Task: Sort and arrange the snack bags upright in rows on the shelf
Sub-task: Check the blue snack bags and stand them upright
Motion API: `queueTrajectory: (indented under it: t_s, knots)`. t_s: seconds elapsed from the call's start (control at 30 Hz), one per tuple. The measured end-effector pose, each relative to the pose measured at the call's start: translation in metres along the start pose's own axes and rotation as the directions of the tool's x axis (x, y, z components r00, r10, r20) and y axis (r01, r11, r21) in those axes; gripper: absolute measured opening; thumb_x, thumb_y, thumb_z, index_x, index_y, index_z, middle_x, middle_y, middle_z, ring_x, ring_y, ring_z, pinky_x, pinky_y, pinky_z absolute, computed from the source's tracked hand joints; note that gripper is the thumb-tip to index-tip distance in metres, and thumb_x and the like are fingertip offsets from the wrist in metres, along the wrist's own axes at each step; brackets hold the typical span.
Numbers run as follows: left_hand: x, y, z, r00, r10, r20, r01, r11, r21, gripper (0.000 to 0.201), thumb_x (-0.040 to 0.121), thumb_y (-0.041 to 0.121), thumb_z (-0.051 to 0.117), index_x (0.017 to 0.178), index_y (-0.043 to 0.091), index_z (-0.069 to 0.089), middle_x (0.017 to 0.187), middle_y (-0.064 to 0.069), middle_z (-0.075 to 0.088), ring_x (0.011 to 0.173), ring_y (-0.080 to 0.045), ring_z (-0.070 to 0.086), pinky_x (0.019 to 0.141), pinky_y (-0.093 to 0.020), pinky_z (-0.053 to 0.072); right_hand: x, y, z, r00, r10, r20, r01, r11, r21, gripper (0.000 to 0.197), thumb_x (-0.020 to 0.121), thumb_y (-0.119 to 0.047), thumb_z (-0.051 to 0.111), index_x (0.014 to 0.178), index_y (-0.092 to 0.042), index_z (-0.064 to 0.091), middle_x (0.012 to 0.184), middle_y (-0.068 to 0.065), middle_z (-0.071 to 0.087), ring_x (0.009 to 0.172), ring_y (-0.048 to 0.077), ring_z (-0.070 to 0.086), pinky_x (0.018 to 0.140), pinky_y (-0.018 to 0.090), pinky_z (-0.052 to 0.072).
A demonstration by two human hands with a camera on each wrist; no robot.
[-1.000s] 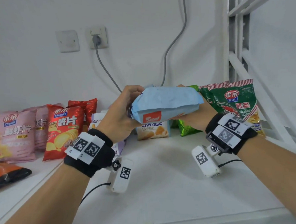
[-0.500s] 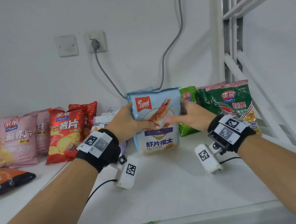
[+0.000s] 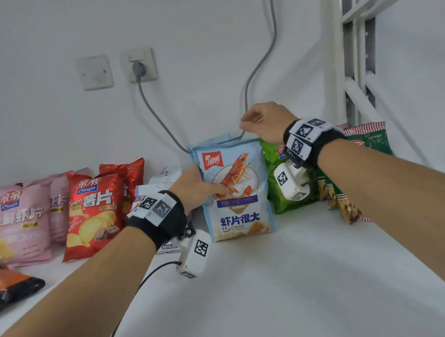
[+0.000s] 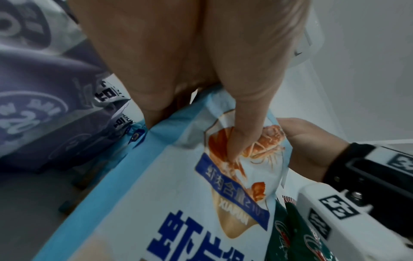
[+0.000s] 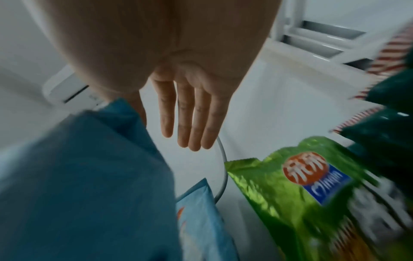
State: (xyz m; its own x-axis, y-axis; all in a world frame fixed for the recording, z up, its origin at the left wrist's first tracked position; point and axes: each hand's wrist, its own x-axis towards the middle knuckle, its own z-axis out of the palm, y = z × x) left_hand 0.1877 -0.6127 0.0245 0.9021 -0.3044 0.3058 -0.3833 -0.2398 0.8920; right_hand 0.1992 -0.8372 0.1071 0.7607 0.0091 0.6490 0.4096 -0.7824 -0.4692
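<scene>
Blue shrimp-chip bag (image 3: 236, 190) stood upright, long axis vertical.
Left hand (image 3: 195, 189) pinched its left edge; right hand (image 3: 261, 122), fingers straight, hovered above its top.

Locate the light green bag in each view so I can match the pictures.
Head: light green bag stands right of centre, beside the blue bag, partly behind the right wrist.
Left wrist: not clearly in view.
Right wrist: lower right, blurred.
Shared landmark: the blue bag, directly left of it in head and right-wrist views.
</scene>
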Motion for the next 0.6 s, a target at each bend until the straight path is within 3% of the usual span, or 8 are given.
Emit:
queueTrajectory:
  t_s: [0.1,0.27,0.47,0.6]
  knots:
    - [0.005,0.003,-0.001,0.999,-0.042,0.013,0.042,0.999,-0.017,0.051,0.081,-0.014,0.077,0.128,0.0,0.063,0.118,-0.015,0.076,0.108,-0.032,0.073,0.093,-0.044,0.06,0.035,-0.007,0.006,0.994,-0.044,0.098,0.059,0.986,-0.157,0.029,0.099,-0.035,0.067,0.122,-0.016,0.069,0.121,0.003,0.072,0.111,0.021,0.067,0.098,0.029,0.049]
    - [0.014,0.002,-0.002,0.997,-0.072,0.029,0.073,0.997,-0.026,0.053,0.082,-0.014,0.075,0.132,0.0,0.059,0.122,-0.017,0.074,0.111,-0.035,0.072,0.099,-0.052,0.057,0.086,-0.011,0.02,0.962,-0.061,0.266,0.154,0.926,-0.344,0.037,0.1,-0.033,0.067,0.131,-0.013,0.067,0.132,0.008,0.069,0.12,0.028,0.064,0.101,0.036,0.049]
    - [0.026,-0.006,-0.003,0.997,-0.057,0.045,0.058,0.998,-0.027,0.053,0.078,-0.008,0.082,0.126,0.006,0.064,0.113,-0.01,0.078,0.105,-0.03,0.075,0.094,-0.046,0.061,0.125,0.009,0.063,0.893,0.018,0.45,0.237,0.831,-0.504,0.054,0.103,-0.037,0.057,0.149,-0.009,0.049,0.15,0.013,0.054,0.134,0.034,0.054,0.113,0.044,0.044]
    - [0.031,-0.01,-0.002,0.997,-0.044,0.061,0.044,0.999,0.004,0.059,0.076,-0.004,0.086,0.129,0.009,0.063,0.117,-0.009,0.078,0.108,-0.029,0.074,0.097,-0.05,0.059,0.137,0.021,0.078,0.891,0.051,0.451,0.228,0.807,-0.544,0.046,0.107,-0.027,0.047,0.147,-0.003,0.049,0.15,0.017,0.053,0.134,0.037,0.054,0.113,0.045,0.045]
